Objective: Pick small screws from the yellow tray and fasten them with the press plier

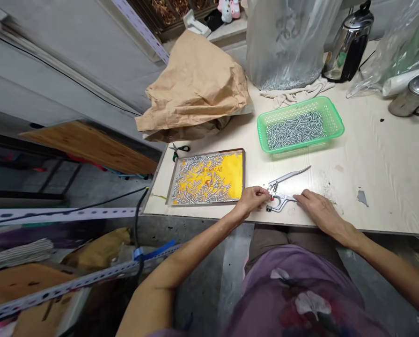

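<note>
A pair of silver snap-fastener-type pliers (281, 200) lies near the table's front edge, its handles spread apart with a spring between them. My right hand (318, 210) grips the end of the lower handle, while the upper handle points away untouched. At the head of the pliers, the fingertips of my left hand (254, 200) are pinched together beside a small red part. Whatever they hold there is too small to make out. Left of this hand is a shallow tray (244, 175) with a yellow base, strewn with small metal pins.
A green plastic basket (265, 149) of similar metal pieces stands beyond the pliers. Green-handled scissors (180, 149) lie behind the tray, near a crumpled brown paper bag (202, 84). Farther back are a large clear plastic bag (290, 42), a cloth (293, 95) and a metal kettle (349, 44).
</note>
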`<state>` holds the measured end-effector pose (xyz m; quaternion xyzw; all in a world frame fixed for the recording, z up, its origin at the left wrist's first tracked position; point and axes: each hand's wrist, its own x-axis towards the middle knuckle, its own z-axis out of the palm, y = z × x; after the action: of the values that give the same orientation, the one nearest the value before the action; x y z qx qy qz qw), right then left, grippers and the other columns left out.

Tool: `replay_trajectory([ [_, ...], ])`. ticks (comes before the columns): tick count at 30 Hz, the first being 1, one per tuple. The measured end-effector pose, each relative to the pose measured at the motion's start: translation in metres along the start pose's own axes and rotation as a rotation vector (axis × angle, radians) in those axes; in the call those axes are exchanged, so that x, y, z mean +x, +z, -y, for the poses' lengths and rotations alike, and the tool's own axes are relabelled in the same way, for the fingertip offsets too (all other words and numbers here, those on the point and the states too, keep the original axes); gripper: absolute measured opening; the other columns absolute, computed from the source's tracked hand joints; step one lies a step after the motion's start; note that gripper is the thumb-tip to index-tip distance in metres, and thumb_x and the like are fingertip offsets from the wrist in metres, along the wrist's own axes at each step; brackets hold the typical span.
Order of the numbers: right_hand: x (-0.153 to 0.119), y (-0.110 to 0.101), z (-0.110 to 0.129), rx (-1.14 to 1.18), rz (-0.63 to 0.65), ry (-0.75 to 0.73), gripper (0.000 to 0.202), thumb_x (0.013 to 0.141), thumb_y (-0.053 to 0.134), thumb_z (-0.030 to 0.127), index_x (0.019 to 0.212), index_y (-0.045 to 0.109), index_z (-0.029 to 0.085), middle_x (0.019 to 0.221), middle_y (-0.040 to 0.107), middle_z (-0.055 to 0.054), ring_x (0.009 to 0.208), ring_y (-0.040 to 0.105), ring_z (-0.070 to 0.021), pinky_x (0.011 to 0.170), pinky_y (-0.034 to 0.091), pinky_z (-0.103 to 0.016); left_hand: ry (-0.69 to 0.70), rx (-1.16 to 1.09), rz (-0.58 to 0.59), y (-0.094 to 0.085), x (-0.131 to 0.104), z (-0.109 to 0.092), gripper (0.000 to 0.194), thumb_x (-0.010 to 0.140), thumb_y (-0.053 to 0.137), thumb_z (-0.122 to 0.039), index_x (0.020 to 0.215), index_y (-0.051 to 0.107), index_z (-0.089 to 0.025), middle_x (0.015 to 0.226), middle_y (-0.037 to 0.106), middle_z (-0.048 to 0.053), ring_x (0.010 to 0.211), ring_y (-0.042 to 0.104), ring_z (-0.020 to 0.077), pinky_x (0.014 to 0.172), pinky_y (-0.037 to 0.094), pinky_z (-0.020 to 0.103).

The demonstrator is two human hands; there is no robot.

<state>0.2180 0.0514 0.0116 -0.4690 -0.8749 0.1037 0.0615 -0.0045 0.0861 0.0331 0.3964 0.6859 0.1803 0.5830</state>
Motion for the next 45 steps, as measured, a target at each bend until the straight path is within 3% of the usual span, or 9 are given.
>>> replay_trajectory([
  [4, -0.002, 0.001, -0.001, -0.002, 0.001, -0.014, 0.029, 0.088, 0.045, 0.005, 0.105, 0.063, 0.019, 0.088, 0.060, -0.006, 0.075, 0.056, -0.0167, 0.060, 0.036, -0.027, -0.030, 0.064, -0.009, 0.007, 0.002, 0.005, 0.012, 0.073, 0.070, -0.012, 0.065, 0.060, -0.013, 0.049, 0.051, -0.007, 0.039, 0.041, 0.0038, 0.038, 0.035, 0.015],
  [14, -0.004, 0.005, -0.002, -0.001, -0.015, -0.015, 0.033, 0.085, 0.044, 0.000, 0.108, 0.061, 0.017, 0.088, 0.060, -0.007, 0.077, 0.056, -0.0169, 0.061, 0.038, -0.027, -0.107, 0.198, 0.018, 0.005, 0.001, 0.016, 0.015, 0.075, 0.066, -0.018, 0.062, 0.058, -0.014, 0.040, 0.040, -0.009, 0.034, 0.035, 0.0041, 0.036, 0.030, 0.016],
  [24, -0.005, 0.008, 0.001, -0.037, -0.039, -0.003, 0.036, 0.083, 0.047, -0.002, 0.108, 0.063, 0.018, 0.087, 0.061, -0.006, 0.075, 0.056, -0.0166, 0.061, 0.038, -0.027, -0.275, 0.271, 0.071, 0.007, 0.002, 0.003, 0.020, 0.081, 0.065, -0.021, 0.064, 0.058, -0.014, 0.037, 0.042, -0.008, 0.034, 0.041, 0.0067, 0.041, 0.037, 0.019],
  [27, -0.003, 0.006, -0.002, -0.008, -0.039, -0.007, 0.026, 0.089, 0.049, 0.007, 0.106, 0.063, 0.019, 0.090, 0.063, -0.008, 0.078, 0.057, -0.0182, 0.065, 0.042, -0.028, -0.286, 0.272, 0.083, 0.008, 0.001, 0.001, 0.019, 0.081, 0.066, -0.021, 0.064, 0.059, -0.014, 0.037, 0.042, -0.008, 0.034, 0.040, 0.0065, 0.041, 0.037, 0.019],
  [29, 0.001, 0.003, -0.009, 0.011, -0.059, -0.010, 0.024, 0.091, 0.054, 0.022, 0.113, 0.062, 0.018, 0.103, 0.064, -0.012, 0.090, 0.059, -0.0223, 0.073, 0.046, -0.032, -0.289, 0.270, 0.085, 0.008, 0.002, 0.001, 0.018, 0.080, 0.067, -0.021, 0.065, 0.060, -0.013, 0.038, 0.042, -0.008, 0.034, 0.040, 0.0065, 0.042, 0.038, 0.019],
  [31, 0.008, 0.000, -0.019, 0.008, -0.081, -0.014, 0.045, 0.087, 0.061, 0.037, 0.127, 0.055, 0.017, 0.127, 0.058, -0.018, 0.111, 0.055, -0.0299, 0.085, 0.047, -0.040, -0.289, 0.272, 0.082, 0.008, 0.002, 0.001, 0.017, 0.079, 0.069, -0.023, 0.066, 0.061, -0.013, 0.038, 0.042, -0.008, 0.035, 0.040, 0.0067, 0.042, 0.038, 0.019],
  [34, 0.023, -0.003, -0.037, -0.023, -0.023, -0.028, 0.081, 0.076, 0.068, 0.055, 0.141, 0.042, 0.015, 0.149, 0.039, -0.022, 0.135, 0.035, -0.0390, 0.101, 0.039, -0.052, -0.288, 0.271, 0.086, 0.007, 0.003, 0.002, 0.017, 0.078, 0.069, -0.022, 0.067, 0.062, -0.013, 0.038, 0.042, -0.008, 0.035, 0.041, 0.0070, 0.041, 0.037, 0.020],
  [38, 0.040, -0.002, -0.051, -0.048, 0.140, -0.050, 0.099, 0.066, 0.070, 0.066, 0.145, 0.039, 0.015, 0.152, 0.036, -0.022, 0.140, 0.029, -0.0415, 0.109, 0.029, -0.058, -0.277, 0.267, 0.098, 0.007, 0.003, 0.001, 0.020, 0.079, 0.067, -0.018, 0.062, 0.057, -0.013, 0.039, 0.041, -0.009, 0.034, 0.039, 0.0059, 0.041, 0.036, 0.019],
  [45, 0.042, -0.006, -0.046, -0.090, 0.197, -0.077, 0.100, 0.064, 0.070, 0.066, 0.146, 0.038, 0.017, 0.149, 0.040, -0.022, 0.136, 0.034, -0.0424, 0.108, 0.024, -0.065, -0.281, 0.272, 0.104, 0.008, 0.000, -0.002, 0.022, 0.082, 0.065, -0.016, 0.062, 0.056, -0.013, 0.037, 0.041, -0.008, 0.034, 0.040, 0.0060, 0.041, 0.036, 0.018],
])
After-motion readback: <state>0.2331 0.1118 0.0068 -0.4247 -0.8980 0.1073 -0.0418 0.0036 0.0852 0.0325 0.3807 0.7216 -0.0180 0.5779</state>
